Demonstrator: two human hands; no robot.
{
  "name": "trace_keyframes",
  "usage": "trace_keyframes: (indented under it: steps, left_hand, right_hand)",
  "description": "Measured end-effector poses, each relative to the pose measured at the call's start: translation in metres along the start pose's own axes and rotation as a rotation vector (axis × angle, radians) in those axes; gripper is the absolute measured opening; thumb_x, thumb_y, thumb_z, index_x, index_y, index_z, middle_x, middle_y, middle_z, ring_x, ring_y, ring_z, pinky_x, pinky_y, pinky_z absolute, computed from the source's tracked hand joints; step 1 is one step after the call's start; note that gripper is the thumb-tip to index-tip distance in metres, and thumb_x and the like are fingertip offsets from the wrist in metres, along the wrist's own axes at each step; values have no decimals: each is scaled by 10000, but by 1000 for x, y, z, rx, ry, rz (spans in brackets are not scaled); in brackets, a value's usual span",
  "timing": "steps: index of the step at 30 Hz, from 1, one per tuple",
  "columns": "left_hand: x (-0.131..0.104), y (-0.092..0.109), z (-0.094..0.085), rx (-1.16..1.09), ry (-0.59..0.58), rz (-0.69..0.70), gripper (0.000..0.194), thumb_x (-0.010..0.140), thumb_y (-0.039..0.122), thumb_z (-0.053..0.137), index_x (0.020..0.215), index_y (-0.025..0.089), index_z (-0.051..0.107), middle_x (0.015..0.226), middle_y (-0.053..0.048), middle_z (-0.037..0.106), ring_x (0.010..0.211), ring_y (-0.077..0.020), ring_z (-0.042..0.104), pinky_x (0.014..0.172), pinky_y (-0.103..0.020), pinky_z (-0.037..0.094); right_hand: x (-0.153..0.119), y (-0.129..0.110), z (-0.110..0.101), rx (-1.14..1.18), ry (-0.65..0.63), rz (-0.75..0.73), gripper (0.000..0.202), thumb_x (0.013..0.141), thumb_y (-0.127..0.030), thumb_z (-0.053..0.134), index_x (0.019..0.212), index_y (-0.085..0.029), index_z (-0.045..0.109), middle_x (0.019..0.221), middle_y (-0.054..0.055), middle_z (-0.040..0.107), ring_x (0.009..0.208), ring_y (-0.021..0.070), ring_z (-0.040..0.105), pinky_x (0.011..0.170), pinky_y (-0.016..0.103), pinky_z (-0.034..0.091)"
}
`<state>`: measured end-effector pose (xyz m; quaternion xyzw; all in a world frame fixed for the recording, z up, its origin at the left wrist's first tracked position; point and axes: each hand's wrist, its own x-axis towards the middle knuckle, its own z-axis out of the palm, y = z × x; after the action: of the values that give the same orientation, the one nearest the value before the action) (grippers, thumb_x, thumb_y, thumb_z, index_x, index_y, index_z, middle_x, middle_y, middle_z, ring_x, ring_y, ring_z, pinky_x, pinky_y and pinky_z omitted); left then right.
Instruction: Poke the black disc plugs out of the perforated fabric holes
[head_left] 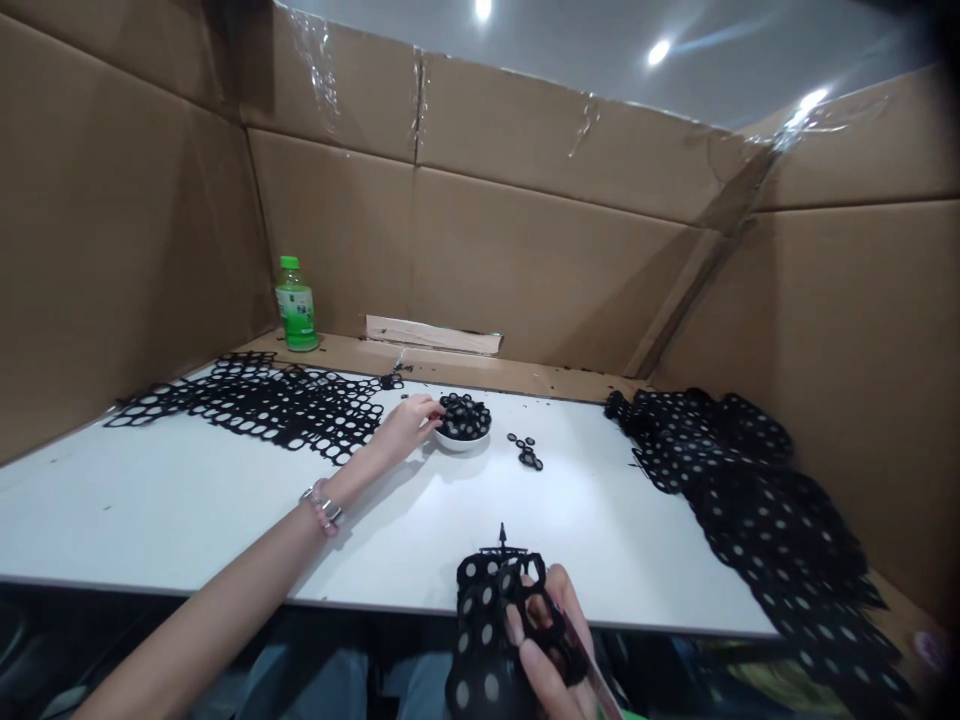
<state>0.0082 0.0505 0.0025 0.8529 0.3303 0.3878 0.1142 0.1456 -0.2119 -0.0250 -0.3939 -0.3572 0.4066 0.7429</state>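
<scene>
My left hand (412, 422) reaches across the table to a small white bowl (463, 443) heaped with black rings (465, 415). Its fingertips are pinched together at the bowl's left rim; what they hold, if anything, is too small to make out. Close to the table's front edge, my right hand (559, 655) grips a black rubber-like sheet (484, 635) with rows of pale round spots. Part of the sheet near the thumb has open holes. A thin, pinkish strip-like thing (600, 680) runs along this hand; its kind is unclear.
Flat black webbing full of holes (292, 405) covers the table's (180, 510) left back. Several loose rings (527, 455) lie right of the bowl. Spotted black sheets (772, 520) pile up on the right. A green bottle (298, 310) stands back left. Cardboard walls (540, 240) enclose the table.
</scene>
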Motion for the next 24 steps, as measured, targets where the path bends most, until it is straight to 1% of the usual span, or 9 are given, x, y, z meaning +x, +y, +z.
trace_keyframes:
  steps: [4, 7, 8, 10, 13, 16, 19, 22, 24]
  left_hand:
    - [-4, 19, -21, -19, 166, -57, 106, 829, 212, 552, 850, 159, 641, 773, -47, 654, 751, -193, 598, 753, -308, 441]
    - [-28, 56, -40, -77, 235, -99, 169, 889, 265, 476, 908, 169, 614, 669, -6, 623, 657, -162, 589, 696, -270, 437]
    - [-40, 71, -44, -118, 212, -111, 171, 893, 280, 479, 936, 176, 609, 641, 9, 610, 629, -152, 584, 672, -255, 439]
    - [-69, 101, -47, -319, 23, -179, 181, 902, 282, 475, 1007, 202, 598, 664, 16, 619, 673, -149, 594, 699, -243, 441]
    - [-109, 132, -41, -487, -214, -286, 191, 887, 305, 507, 1045, 259, 605, 949, -9, 664, 924, -172, 597, 846, -254, 432]
    - [-133, 141, -31, -612, -206, -457, 234, 868, 362, 510, 1041, 265, 633, 1094, -30, 647, 1060, -221, 558, 922, -301, 423]
    - [-138, 140, -28, -717, -114, -625, 257, 819, 412, 559, 950, 215, 657, 1012, -55, 666, 986, -244, 583, 847, -308, 471]
    - [-133, 142, -32, -769, -123, -599, 229, 793, 399, 589, 777, 175, 634, 781, -35, 648, 782, -204, 592, 715, -265, 489]
    - [-132, 144, -35, -750, -102, -578, 231, 798, 386, 579, 731, 169, 619, 731, -26, 628, 744, -191, 582, 696, -253, 483]
  right_hand:
    - [0, -2, 2, 116, 18, 112, 347, 642, -388, 713, 822, -265, 443, 701, -28, 523, 546, 137, 482, 533, 258, 380]
    - [1, -7, 4, 138, 29, 122, 335, 607, -362, 722, 834, -256, 500, 757, -8, 569, 562, 143, 484, 545, 274, 394]
    - [2, -8, 5, 149, 36, 134, 315, 599, -349, 720, 829, -249, 528, 766, 2, 580, 570, 150, 490, 556, 288, 407]
    - [3, -10, 7, 218, 51, 181, 273, 603, -323, 702, 836, -241, 585, 760, 17, 589, 592, 166, 503, 579, 316, 433]
    - [2, -7, 13, 359, 40, 250, 270, 611, -296, 677, 873, -249, 635, 676, 5, 554, 603, 181, 509, 618, 357, 464]
    - [-1, 0, 18, 379, 1, 265, 299, 643, -334, 666, 933, -267, 641, 642, -10, 534, 610, 189, 526, 669, 395, 483]
    - [-3, 5, 21, 243, 45, 200, 333, 684, -357, 669, 1003, -278, 618, 786, 10, 614, 731, 214, 587, 735, 392, 486]
    - [-1, -2, 25, -28, 73, 91, 311, 685, -307, 706, 973, -272, 593, 952, 17, 633, 899, 230, 588, 801, 344, 470]
    - [1, -10, 29, -124, 13, 46, 277, 688, -298, 710, 913, -261, 554, 915, 7, 619, 841, 210, 582, 761, 316, 475]
